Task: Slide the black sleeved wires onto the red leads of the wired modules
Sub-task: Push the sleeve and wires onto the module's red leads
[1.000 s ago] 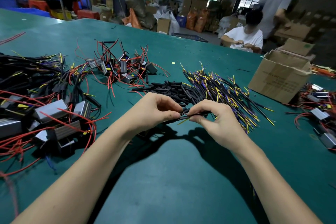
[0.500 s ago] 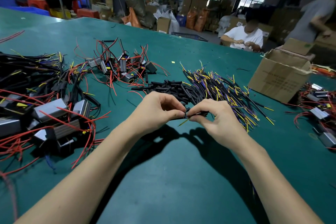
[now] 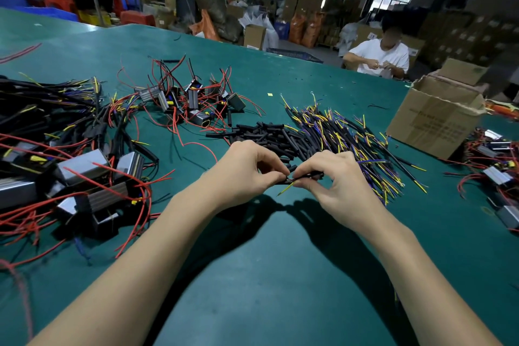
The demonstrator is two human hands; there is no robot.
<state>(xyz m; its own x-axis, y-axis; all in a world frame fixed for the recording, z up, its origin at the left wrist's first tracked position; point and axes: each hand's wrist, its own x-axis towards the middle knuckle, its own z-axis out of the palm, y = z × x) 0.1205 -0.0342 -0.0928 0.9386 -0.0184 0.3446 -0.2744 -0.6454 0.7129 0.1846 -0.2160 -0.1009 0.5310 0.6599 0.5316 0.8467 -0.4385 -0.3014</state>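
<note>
Left hand (image 3: 247, 171) and right hand (image 3: 334, 177) each pinch 1 black sleeved wire (image 3: 307, 176) above the desk (image 3: 280, 275), steadying it for threading.

Above the green table (image 3: 280, 289), the left hand (image 3: 247, 171) and right hand (image 3: 337, 180) meet fingertip to fingertip, both pinching 1 black sleeved wire (image 3: 307, 176) with a yellow tip. Behind them lie loose black sleeves (image 3: 269, 135) and sleeved wires (image 3: 351, 132); wired modules (image 3: 84, 177) with red leads (image 3: 92, 174) crowd the left.
</note>
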